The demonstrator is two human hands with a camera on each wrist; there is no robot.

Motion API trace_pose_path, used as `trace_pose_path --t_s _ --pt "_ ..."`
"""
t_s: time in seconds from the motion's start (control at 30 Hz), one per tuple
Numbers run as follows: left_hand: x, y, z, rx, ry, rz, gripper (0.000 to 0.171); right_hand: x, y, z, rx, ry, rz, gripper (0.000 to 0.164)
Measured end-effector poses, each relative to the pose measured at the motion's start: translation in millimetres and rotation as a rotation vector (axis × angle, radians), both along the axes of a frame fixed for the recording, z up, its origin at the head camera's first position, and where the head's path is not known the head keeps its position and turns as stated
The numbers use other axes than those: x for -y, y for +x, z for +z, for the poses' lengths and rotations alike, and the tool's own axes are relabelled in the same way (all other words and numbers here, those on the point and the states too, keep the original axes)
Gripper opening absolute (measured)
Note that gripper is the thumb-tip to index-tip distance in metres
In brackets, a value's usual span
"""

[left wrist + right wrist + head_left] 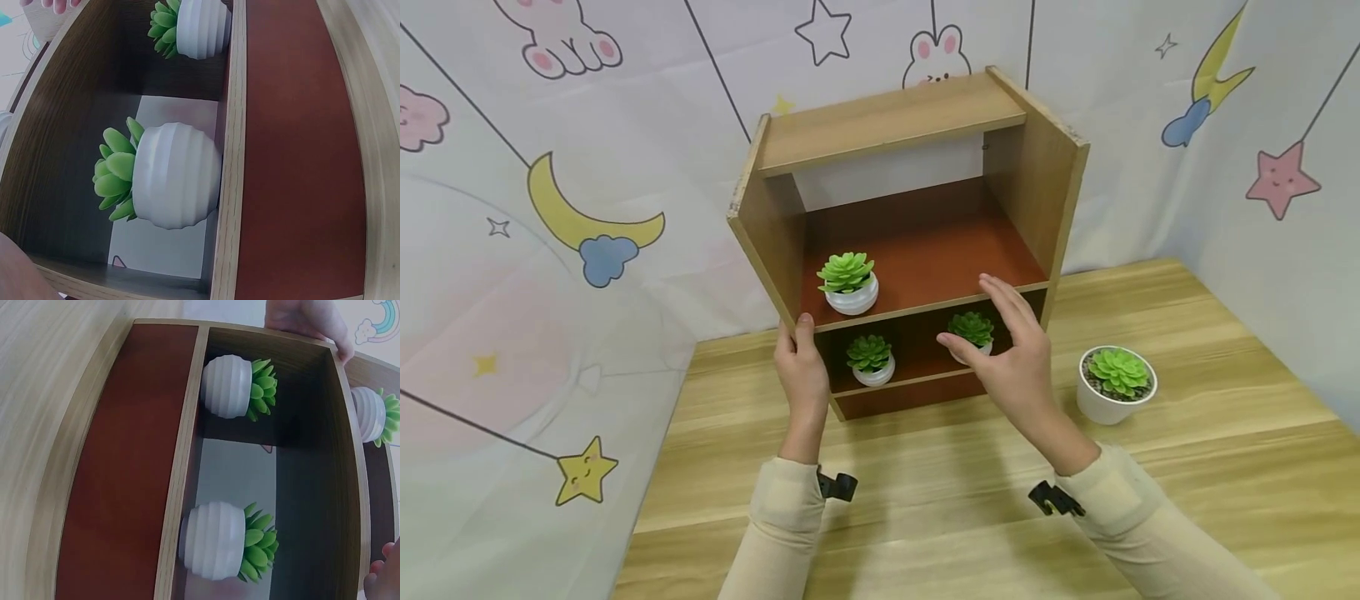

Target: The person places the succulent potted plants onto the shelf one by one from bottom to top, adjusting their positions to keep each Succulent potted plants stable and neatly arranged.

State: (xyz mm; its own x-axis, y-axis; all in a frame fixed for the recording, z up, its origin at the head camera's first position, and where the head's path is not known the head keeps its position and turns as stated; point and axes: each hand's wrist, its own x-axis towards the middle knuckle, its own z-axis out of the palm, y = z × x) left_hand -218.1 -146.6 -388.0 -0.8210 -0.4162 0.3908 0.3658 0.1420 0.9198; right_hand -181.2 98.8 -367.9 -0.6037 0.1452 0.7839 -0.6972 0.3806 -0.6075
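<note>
A small wooden shelf unit (pixel 917 237) with reddish-brown boards stands on the table. My left hand (pixel 802 375) grips its left side panel at the middle board, thumb over the front edge. My right hand (pixel 1018 371) is spread in front of the right half, fingertips close to the middle board's edge, holding nothing. One potted succulent (pixel 850 287) in a white pot sits on the middle board at the left. Below it, a left succulent (pixel 178 175) and a right succulent (pixel 228 387) would overlap no hand in the left wrist view; both have ribbed white pots.
To the right of the shelf unit, another succulent (pixel 1116 387) stands on the wood-grain table (pixel 925 500) in a tapered white pot. A white curtain (pixel 685 108) printed with moons, stars and rabbits hangs behind and at both sides.
</note>
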Motion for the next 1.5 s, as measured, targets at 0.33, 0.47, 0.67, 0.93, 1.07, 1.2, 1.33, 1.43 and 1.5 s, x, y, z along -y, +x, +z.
trace_pose_path --t_s 0.33,0.47,0.67,0.93,1.07,1.2,1.33,1.43,1.5 --pt "-3.6 -0.1 5.6 0.023 -0.002 -0.026 0.039 -10.1 1.9 -6.2 0.009 -0.018 -0.056 0.081" --pt "-1.3 -2.6 0.4 0.008 0.001 -0.014 0.038 -11.9 4.1 -7.3 0.010 -0.013 -0.052 0.080" --pt "0.5 -3.5 -2.8 0.006 -0.011 -0.002 0.040 -15.7 10.3 -6.5 -0.012 -0.013 -0.086 0.078" --pt "1.6 -2.2 -1.8 -0.002 -0.029 -0.008 0.041 -16.4 31.8 11.8 -0.023 -0.050 -0.129 0.072" --pt "5.6 -2.5 -1.1 -0.002 -0.047 -0.014 0.038 -22.1 35.2 10.7 -0.030 -0.066 -0.149 0.071" --pt "9.5 -1.9 3.7 -0.011 -0.072 -0.034 0.037 -26.7 36.2 8.4 -0.018 -0.056 -0.177 0.071" --pt "7.0 10.0 21.1 -0.010 -0.077 -0.077 0.038 -31.1 36.0 4.5 0.004 -0.059 -0.204 0.070" --pt "5.5 17.9 31.4 -0.002 -0.075 -0.104 0.039 -37.1 36.2 2.9 0.011 -0.065 -0.223 0.070" --pt "7.1 18.0 32.2 0.001 -0.070 -0.119 0.041 -46.0 33.6 -3.2 0.020 -0.061 -0.236 0.071"
